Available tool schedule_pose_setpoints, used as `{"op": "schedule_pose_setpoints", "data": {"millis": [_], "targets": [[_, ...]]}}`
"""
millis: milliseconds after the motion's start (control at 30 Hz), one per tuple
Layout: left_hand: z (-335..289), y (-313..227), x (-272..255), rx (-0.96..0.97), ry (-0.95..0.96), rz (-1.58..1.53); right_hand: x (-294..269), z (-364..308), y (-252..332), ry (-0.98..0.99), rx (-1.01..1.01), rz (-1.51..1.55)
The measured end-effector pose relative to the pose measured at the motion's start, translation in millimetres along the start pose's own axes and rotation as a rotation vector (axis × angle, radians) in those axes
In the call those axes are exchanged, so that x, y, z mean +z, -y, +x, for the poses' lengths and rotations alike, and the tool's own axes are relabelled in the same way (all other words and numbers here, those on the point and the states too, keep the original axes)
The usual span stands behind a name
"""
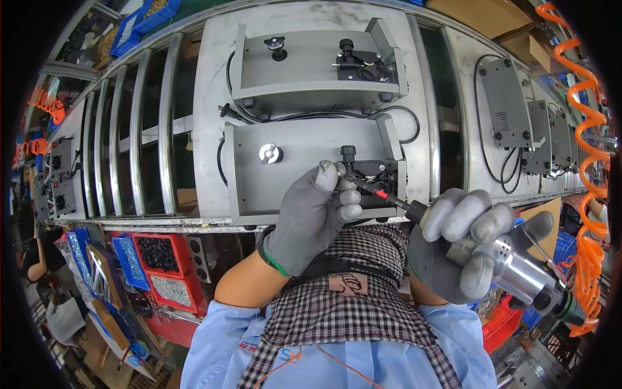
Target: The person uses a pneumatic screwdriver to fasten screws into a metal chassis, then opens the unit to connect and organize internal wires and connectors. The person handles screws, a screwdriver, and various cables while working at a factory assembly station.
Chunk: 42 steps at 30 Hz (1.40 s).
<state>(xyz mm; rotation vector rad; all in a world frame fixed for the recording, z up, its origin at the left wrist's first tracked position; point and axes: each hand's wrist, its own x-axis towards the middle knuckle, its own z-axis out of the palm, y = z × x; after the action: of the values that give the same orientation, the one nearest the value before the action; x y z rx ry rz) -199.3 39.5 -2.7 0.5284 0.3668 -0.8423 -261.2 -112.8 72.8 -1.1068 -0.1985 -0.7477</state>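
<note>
My right hand, in a grey glove, is wrapped round a silver and black air screwdriver. Its long bit, with a red band, points left over a grey metal machine housing. At the bit's tip my gloved left hand is closed in a pinch; whatever small thing lies between its fingertips is too small to name. Beside the fingers, a black mechanism with a knob is mounted at the housing's right end. Further left on the housing is a silver and black fitting.
A second grey housing lies behind the first, with black cables between them. Metal rollers run on the left. More grey units stand at right, near a coiled orange air hose. Red bins of small parts sit lower left.
</note>
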Motion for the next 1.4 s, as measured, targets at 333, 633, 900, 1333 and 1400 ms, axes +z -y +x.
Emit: {"op": "schedule_pose_setpoints", "data": {"millis": [333,633,900,1333,1400], "targets": [[0,0,6,-0.008,-0.045,0.015,11,3,-3,-0.034,-0.053,0.019],[-4,1,11,-0.087,-0.087,0.006,2,-6,-12,0.043,-0.127,-0.038],[-3,3,10,-0.002,-0.058,-0.028,15,-2,-19,-0.041,-0.091,0.004],[-16,-27,-6,0.219,-0.090,0.158,-35,-6,1,0.032,-0.034,-0.432],[-18,-27,-9,0.226,-0.072,0.157,-38,-8,1,0.038,-0.008,-0.428]]}}
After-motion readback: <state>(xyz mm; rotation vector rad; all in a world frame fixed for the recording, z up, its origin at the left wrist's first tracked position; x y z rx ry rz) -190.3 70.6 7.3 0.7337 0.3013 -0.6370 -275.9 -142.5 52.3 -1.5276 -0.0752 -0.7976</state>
